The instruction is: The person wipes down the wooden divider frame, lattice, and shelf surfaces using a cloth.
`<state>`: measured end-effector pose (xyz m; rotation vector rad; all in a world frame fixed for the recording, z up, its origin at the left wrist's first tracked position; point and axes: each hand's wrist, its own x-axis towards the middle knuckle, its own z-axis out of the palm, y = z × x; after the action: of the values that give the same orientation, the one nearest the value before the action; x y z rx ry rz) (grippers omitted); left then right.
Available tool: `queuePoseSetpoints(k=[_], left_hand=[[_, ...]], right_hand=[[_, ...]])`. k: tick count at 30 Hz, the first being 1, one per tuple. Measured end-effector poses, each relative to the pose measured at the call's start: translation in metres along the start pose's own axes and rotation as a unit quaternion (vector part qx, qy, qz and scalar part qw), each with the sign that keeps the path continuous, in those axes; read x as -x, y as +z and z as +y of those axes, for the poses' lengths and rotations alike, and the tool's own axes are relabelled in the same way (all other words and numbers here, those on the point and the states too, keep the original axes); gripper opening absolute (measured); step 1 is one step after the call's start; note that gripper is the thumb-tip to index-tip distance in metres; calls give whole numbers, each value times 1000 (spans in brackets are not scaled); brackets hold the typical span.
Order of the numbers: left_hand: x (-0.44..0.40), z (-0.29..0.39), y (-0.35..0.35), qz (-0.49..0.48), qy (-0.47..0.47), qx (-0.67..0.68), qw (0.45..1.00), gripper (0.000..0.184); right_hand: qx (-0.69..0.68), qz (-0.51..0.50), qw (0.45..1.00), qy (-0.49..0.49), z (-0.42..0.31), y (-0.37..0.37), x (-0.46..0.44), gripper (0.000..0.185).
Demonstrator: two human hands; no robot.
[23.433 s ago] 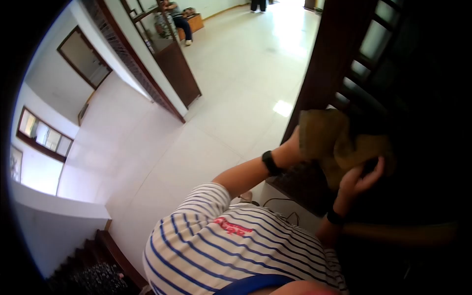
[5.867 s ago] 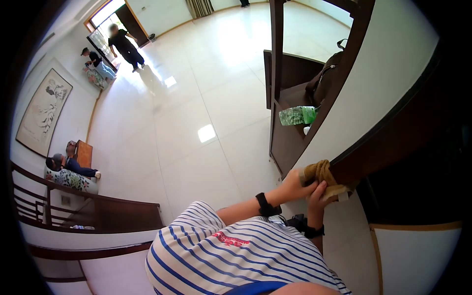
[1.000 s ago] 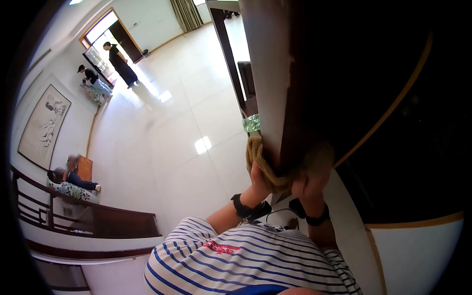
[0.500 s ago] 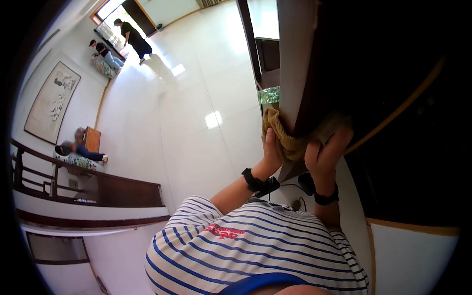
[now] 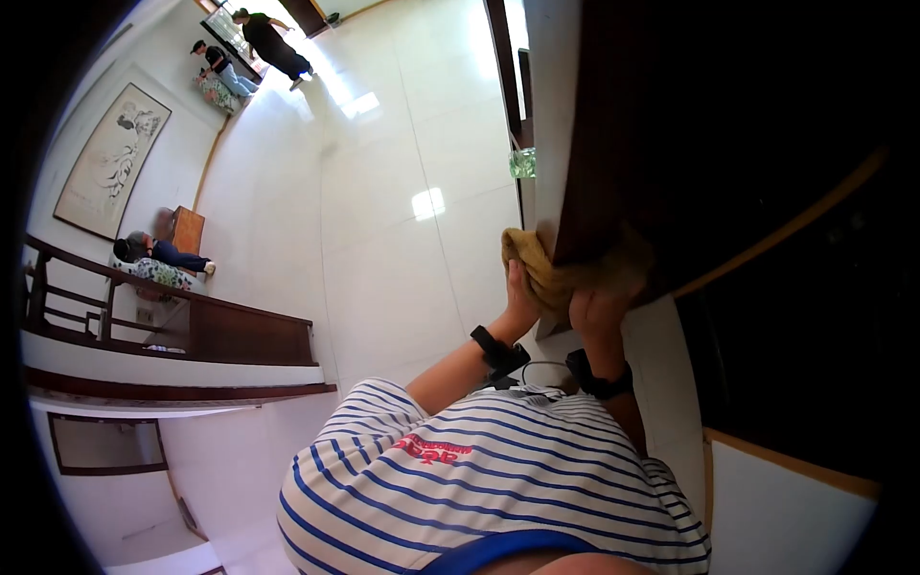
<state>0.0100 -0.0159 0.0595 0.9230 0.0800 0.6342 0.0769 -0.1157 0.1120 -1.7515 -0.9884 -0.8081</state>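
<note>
A brown-yellow cloth [image 5: 548,282] is wrapped round the edge of a dark wooden frame [image 5: 599,163] that ends a pale wall. My left hand [image 5: 520,299] grips the cloth on the pale side, thumb up. On the dark side, my right hand [image 5: 601,311] presses the cloth against the wood with its fingers bent; their tips are hard to see in shadow. Both wrists wear black bands.
A green clear bottle [image 5: 522,163] lies on a shelf beyond the frame. Two people [image 5: 273,45] [image 5: 222,67] are near the far doorway; another person [image 5: 158,251] sits by a floral stool [image 5: 165,275]. A dark wooden partition [image 5: 249,333] stands at left.
The view has shifted, and the cloth and both hands appear slightly lower and further left than half a second ago. Both hands stay on the cloth. The standing person at the doorway has changed posture.
</note>
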Motion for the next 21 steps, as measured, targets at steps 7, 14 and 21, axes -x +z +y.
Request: queuePoseSetpoints(k=[7, 14, 21], left_hand=[[4, 8, 8, 78, -2, -29, 997, 44], [8, -28, -10, 184, 166, -432, 867, 75], [45, -44, -32, 67, 231, -709, 663, 65]], right_hand=[[-32, -58, 997, -33, 16, -5, 4, 35], [-23, -199, 979, -28, 41, 9, 55, 28], [-26, -252, 967, 6, 59, 6, 99, 24]])
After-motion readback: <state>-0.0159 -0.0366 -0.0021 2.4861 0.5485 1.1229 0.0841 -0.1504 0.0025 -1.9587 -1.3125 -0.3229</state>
